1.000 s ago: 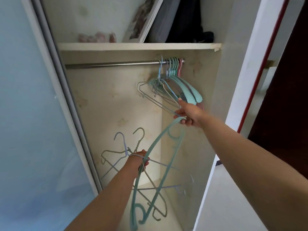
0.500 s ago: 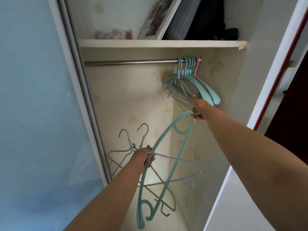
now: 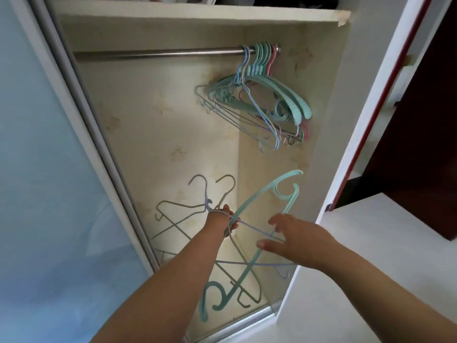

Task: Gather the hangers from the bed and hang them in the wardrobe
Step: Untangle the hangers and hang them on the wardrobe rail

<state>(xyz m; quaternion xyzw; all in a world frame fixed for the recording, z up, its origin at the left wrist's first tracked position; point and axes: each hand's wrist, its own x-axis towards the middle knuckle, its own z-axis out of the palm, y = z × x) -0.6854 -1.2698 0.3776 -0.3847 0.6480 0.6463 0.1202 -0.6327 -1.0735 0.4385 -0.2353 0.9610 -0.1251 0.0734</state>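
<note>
My left hand (image 3: 223,220) grips a bundle of hangers low inside the wardrobe: a teal plastic hanger (image 3: 257,206) with one end pointing up to the right, and several thin wire hangers (image 3: 197,206) whose hooks stick up to the left. My right hand (image 3: 294,238) is just right of the bundle with spread fingers and thumb touching a lilac wire hanger (image 3: 254,230); it holds nothing. Several teal, pink and wire hangers (image 3: 262,100) hang bunched at the right end of the metal rail (image 3: 158,54).
A sliding door (image 3: 44,169) with a frosted blue panel covers the left of the wardrobe. A shelf (image 3: 197,14) runs above the rail. The wardrobe's white side wall (image 3: 356,120) stands on the right, with a dark doorway (image 3: 420,144) behind it.
My right hand has come down from the hangers on the rail to the bundle held by my left hand. The view has tilted down.
</note>
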